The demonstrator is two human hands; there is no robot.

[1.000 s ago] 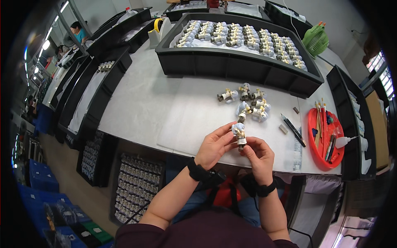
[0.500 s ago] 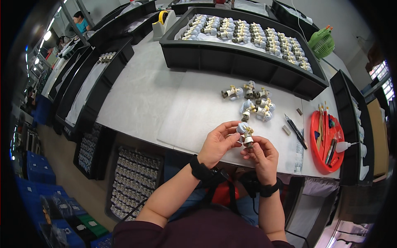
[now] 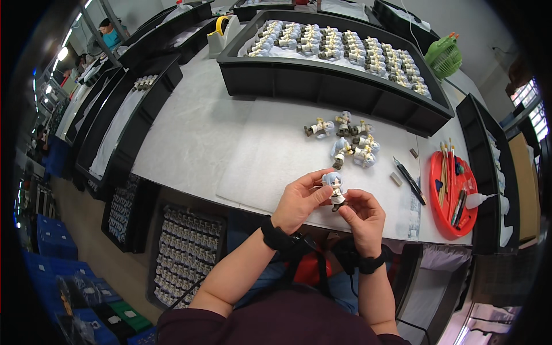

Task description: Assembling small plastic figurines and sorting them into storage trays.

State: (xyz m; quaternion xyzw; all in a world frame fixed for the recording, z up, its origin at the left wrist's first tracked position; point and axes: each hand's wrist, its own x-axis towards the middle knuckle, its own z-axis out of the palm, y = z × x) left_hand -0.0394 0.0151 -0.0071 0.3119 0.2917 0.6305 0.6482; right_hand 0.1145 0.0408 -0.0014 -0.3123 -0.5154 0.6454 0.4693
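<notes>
On the counter (image 3: 195,132), the long black tray (image 3: 322,86) of figurines sits at twelve o'clock; a loose cluster (image 3: 348,141) lies nearer. Just below centre, the left hand (image 3: 299,198) and right hand (image 3: 362,215) pinch one small figurine (image 3: 333,190) between them. Best gripped by its body, probably, turning it slowly.

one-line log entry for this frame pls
left hand: holds figurine | right hand: pinches its base | loose figurines: on white mat | red tray: right
</notes>
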